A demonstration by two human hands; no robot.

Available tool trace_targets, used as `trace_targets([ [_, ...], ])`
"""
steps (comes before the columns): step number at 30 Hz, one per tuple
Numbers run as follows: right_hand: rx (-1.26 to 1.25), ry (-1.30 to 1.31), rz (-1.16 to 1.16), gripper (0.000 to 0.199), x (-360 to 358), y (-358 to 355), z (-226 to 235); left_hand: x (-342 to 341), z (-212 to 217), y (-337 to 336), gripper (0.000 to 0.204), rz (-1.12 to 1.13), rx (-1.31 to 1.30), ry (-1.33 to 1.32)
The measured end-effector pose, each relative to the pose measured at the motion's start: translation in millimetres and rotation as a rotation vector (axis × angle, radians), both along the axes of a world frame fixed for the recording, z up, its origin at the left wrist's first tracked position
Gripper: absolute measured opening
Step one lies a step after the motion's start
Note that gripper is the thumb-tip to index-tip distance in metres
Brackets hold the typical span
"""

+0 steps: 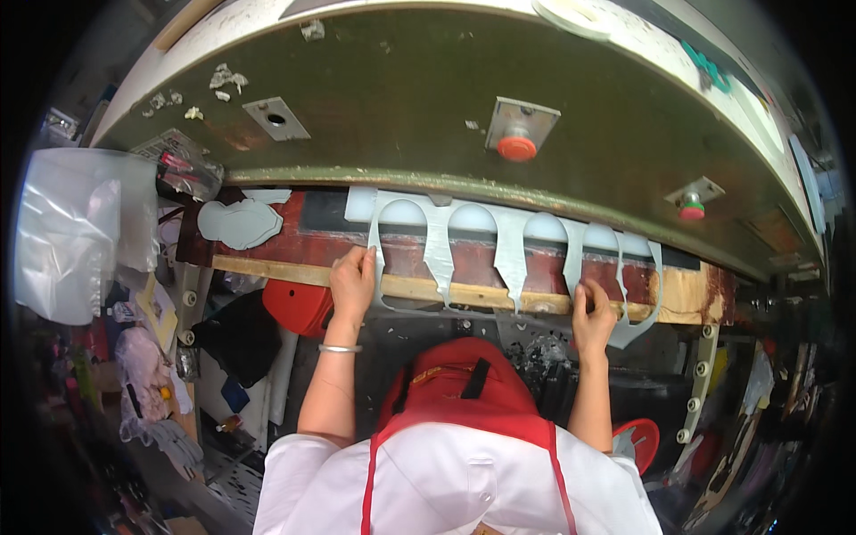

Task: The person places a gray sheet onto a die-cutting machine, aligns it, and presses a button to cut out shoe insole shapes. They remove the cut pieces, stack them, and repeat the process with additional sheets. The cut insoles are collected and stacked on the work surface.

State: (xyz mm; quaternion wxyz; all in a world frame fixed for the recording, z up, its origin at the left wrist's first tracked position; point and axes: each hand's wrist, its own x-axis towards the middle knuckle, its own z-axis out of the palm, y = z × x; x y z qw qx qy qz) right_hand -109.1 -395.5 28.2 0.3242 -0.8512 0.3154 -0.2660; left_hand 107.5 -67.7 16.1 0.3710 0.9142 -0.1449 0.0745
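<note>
A thin pale grey sheet (437, 248) with a row of large arched cut-outs lies across the dark red work surface (397, 260), its lower edge hanging over the wooden front strip. My left hand (353, 283) pinches the sheet's left edge between thumb and fingers. Toward the other end, my right hand (593, 319) is closed at one of the narrow strips between cut-outs, thumb and forefinger against it. Left of the sheet rests a small pile of grey cut pieces (239, 223) with rounded outlines. Pale material shows through the upper part of the arches.
Right above the surface stands a green machine beam (392, 107) with a red push button (516, 146) and a smaller button (691, 211). A clear plastic bag (76, 232) hangs at left. Red stools (297, 306) and cluttered shelves flank my body.
</note>
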Motion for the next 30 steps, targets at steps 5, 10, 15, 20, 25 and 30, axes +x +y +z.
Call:
trace_targets([
  [5,0.061,0.086,-0.001,0.017,-27,7,2,-33,4,18,0.025,-0.054,0.007,-0.004],
  [10,0.024,-0.101,-0.199,0.036,20,36,33,-81,12,52,0.027,-0.069,0.121,0.154],
  [15,0.12,0.07,0.519,0.093,115,147,33,-120,15,67,0.031,0.002,0.39,0.263],
  [20,-0.025,0.105,0.476,0.097,93,217,23,-167,15,93,0.025,0.004,0.333,0.26],
  [25,0.371,-0.009,0.521,0.089,60,189,48,-199,4,116,0.024,-0.016,0.255,0.163],
  [30,0.474,-0.006,0.49,0.09,25,147,62,-205,1,119,0.025,-0.068,0.202,0.146],
])
